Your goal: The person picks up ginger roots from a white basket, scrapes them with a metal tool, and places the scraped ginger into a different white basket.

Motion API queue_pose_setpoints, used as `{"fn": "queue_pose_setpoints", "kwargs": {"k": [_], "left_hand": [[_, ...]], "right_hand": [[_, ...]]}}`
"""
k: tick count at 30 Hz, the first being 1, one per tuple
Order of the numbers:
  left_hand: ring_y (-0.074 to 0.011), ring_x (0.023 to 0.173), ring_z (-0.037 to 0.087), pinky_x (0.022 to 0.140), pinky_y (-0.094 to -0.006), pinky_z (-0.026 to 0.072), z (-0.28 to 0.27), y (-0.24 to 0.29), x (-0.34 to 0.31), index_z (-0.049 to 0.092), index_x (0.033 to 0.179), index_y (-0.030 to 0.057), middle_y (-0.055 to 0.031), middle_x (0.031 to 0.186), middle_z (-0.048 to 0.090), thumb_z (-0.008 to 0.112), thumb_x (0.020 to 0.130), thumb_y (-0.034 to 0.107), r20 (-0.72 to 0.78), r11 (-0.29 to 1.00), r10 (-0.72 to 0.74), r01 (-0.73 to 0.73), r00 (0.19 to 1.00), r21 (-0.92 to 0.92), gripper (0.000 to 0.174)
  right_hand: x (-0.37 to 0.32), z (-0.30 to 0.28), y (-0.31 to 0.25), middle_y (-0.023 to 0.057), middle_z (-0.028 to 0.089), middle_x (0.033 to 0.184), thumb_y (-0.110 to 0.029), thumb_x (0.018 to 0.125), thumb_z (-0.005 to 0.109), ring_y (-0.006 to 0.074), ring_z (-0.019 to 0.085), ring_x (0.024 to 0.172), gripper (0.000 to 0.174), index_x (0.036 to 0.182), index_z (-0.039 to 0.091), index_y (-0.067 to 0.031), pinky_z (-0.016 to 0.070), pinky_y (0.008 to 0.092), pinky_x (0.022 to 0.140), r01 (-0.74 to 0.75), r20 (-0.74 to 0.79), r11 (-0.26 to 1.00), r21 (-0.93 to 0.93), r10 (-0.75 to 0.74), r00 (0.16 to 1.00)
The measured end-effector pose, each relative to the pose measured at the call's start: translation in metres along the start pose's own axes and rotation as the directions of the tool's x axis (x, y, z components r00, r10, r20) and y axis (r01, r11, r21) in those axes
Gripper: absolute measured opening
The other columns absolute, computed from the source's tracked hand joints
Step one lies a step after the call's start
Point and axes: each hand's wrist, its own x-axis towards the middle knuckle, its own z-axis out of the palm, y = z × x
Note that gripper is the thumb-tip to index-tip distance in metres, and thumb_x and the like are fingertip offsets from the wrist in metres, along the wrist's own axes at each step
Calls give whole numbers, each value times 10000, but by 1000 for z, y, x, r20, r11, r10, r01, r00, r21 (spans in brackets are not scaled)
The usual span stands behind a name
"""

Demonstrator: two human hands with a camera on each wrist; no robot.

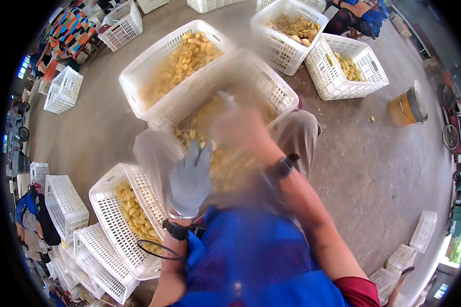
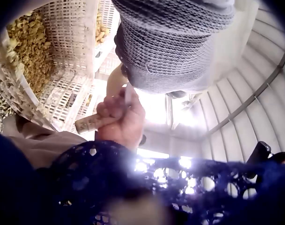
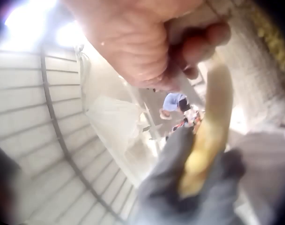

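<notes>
A grey-gloved left hand [image 1: 191, 179] [image 2: 166, 47] pinches a long, curved yellow piece [image 3: 218, 105] between thumb and fingers [image 3: 222, 187], as the right wrist view shows. Beside it the bare right hand [image 1: 241, 128] [image 2: 121, 119] [image 3: 133, 42] has its fingers curled round a knife, whose pale handle [image 2: 88, 123] shows in the left wrist view. Its blade [image 3: 185, 86] lies near the top of the yellow piece; whether they touch cannot be told. In the head view the right hand is blurred, above a white crate [image 1: 164, 113] of yellow pieces between the knees.
Beyond the near crate stands another crate [image 1: 130, 82] of yellow pieces. A filled crate [image 1: 105, 204] is at the left knee, with stacked crates [image 1: 66, 210] farther left. More crates [image 1: 343, 91] and a yellow bucket [image 1: 403, 108] stand at the right. People sit in the background.
</notes>
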Motion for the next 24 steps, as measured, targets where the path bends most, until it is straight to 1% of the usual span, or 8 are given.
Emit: {"fn": "queue_pose_setpoints", "kwargs": {"k": [2, 5, 11, 14, 18, 19, 22, 24], "left_hand": [[-361, 1114, 676, 939, -385, 555, -8, 5, 2, 675, 1316, 99, -193, 1301, 660, 708, 836, -5, 33, 983, -134, 137, 990, -126, 492], [-276, 1133, 687, 963, -354, 553, 5, -21, -6, 683, 1301, 60, -153, 1303, 676, 723, 825, -62, 33, 844, -182, 174, 983, -507, 493], [-176, 1177, 639, 956, -314, 558, 14, -24, 12, 600, 1377, -16, -88, 1327, 659, 740, 832, -74, 211, 563, -331, 372, 920, -738, 566], [-178, 1209, 622, 992, -300, 538, 32, -30, 14, 542, 1437, -15, -86, 1335, 649, 749, 840, -37, 319, -48, -334, 323, 887, -945, 632], [-193, 1214, 620, 971, -308, 562, 61, -9, 0, 459, 1510, 11, -88, 1402, 595, 622, 1018, 164, 453, -359, -365, 326, 813, -874, 540], [-198, 1207, 624, 903, -319, 602, 56, -5, 0, 406, 1542, 20, -94, 1428, 570, 538, 1073, 264, 471, -268, -340, 397, 814, -878, 545], [-215, 1213, 625, 870, -323, 608, 27, 9, 8, 360, 1564, 19, -102, 1431, 564, 561, 1052, 301, 582, -398, -239, 468, 777, -789, 618], [-230, 1207, 637, 801, -292, 592, 24, 5, 3, 317, 1584, 15, -120, 1433, 553, 595, 993, 245, 569, -186, -177, 541, 803, -820, 693]], "right_hand": [[-2, -19, -1, 5, 616, 674, -189, 878, 745, 99, 565, 564, 181, 952, 728, -24, 407, 278, 496, 6, -40, 997, 80, -2, 999], [-13, -23, -19, -21, 594, 638, -237, 905, 750, 58, 523, 515, 192, 926, 723, -48, 374, 247, 466, -24, 36, 963, 269, 15, 999], [-39, -2, -11, -37, 590, 631, -321, 951, 744, 48, 498, 493, 273, 889, 707, -58, 351, 232, 456, 112, 200, 964, 242, -162, 966], [-42, 6, 2, -4, 640, 711, -298, 967, 728, 66, 540, 526, 258, 927, 701, -44, 363, 232, 460, 483, 104, 833, 269, -524, 845], [-48, 13, 7, 34, 687, 794, -268, 962, 734, 92, 595, 569, 243, 967, 689, -30, 390, 233, 469, 437, 50, 833, 340, -480, 876], [-52, 11, 9, 38, 692, 799, -262, 961, 736, 95, 600, 569, 239, 968, 687, -28, 395, 235, 468, 434, 29, 844, 316, -466, 884], [-59, 8, 7, 43, 695, 788, -248, 955, 744, 100, 605, 561, 230, 959, 684, -26, 414, 244, 463, 443, -20, 861, 251, -453, 892], [-57, 12, 20, 41, 693, 769, -246, 949, 751, 100, 605, 558, 227, 954, 685, -28, 429, 251, 463, 377, 21, 885, 274, -397, 917]]}}
